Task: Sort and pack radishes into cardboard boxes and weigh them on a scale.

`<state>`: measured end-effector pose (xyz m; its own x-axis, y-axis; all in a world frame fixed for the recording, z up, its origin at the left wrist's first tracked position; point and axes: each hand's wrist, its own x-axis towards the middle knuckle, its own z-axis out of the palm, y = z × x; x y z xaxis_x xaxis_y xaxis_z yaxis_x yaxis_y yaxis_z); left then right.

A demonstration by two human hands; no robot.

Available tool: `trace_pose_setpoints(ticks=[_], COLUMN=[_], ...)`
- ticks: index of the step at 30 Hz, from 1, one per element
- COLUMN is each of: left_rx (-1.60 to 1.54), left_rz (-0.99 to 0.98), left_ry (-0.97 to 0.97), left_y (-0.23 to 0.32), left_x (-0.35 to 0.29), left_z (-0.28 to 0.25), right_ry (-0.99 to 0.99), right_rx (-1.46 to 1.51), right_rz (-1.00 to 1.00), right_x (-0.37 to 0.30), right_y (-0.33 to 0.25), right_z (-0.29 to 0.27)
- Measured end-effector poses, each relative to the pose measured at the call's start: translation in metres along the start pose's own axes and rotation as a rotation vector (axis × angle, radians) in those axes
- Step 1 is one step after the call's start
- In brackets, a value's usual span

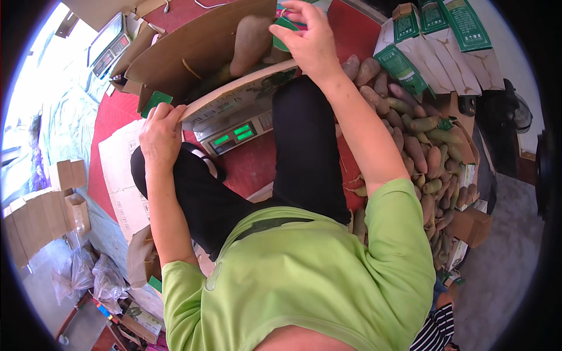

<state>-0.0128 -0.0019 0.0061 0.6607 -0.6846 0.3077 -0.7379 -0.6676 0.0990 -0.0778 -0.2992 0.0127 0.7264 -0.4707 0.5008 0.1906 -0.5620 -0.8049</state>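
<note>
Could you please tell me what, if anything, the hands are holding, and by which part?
The open cardboard box: the left hand grips its near-left corner, and the right hand appears to pinch a green flap at its right end.

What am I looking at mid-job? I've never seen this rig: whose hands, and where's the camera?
No machine here: these are a person's bare hands, seen from a fisheye camera on their head, looking down, so straight edges bend. The left hand holds the left end of an open carton; the right hand is at its other end, by a green flap. Inside are root vegetables, with a larger pile to the right. Below the carton, a scale shows lit green displays.
</note>
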Motion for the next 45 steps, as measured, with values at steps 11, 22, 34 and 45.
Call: trace_pose_setpoints(ticks=[11, 22, 34, 45], left_rx=[-0.017, -0.072, -0.104, -0.126], left_rz=[-0.046, -0.018, 0.002, -0.007], left_ry=[-0.017, 0.013, 0.107, 0.149], left_y=[-0.002, -0.011, -0.009, -0.004], left_x=[-0.003, -0.002, -0.002, 0.001], left_z=[0.005, 0.013, 0.021, 0.018], right_ry=[0.201, -0.243, -0.355, -0.539], right_rx=[-0.198, -0.512, -0.474, -0.602], right_rz=[0.378, 1.261, 1.572, 1.573], right_x=[-0.172, -0.433, -0.569, -0.576], right_y=[0.143, 0.159, 0.115, 0.126], right_z=[-0.128, -0.204, -0.19, -0.147])
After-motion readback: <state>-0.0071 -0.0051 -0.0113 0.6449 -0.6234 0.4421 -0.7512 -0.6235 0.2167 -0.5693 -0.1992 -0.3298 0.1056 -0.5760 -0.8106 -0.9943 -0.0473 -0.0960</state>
